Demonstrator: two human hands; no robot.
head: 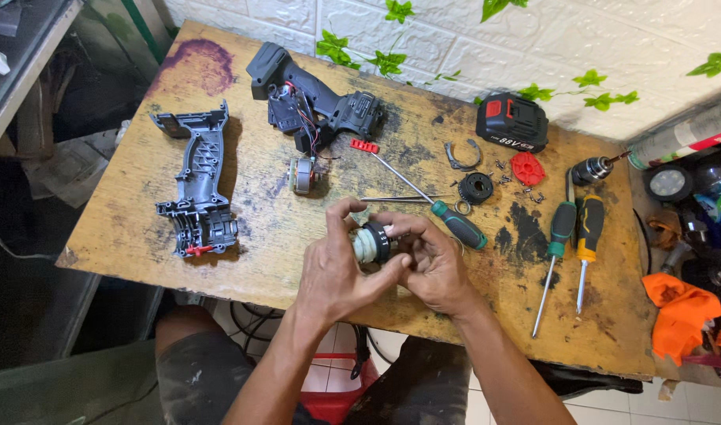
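Fingers (pixel 352 216) of both my left hand (pixel 337 271) and right hand (pixel 431 264) pinched the small gearbox (pixel 370 244) just above the counter (pixel 124 228) edge; I judged a slip could drop it, or knock loose screws (pixel 502 169) off.

Round black-and-pale gearbox part (pixel 370 243) held above the table's front edge, axis roughly level.

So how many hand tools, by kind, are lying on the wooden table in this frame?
Screwdrivers: 3: one under the right hand at, one green-handled, one yellow-and-black.
Tweezers: 1.
Total: 4 on the table.
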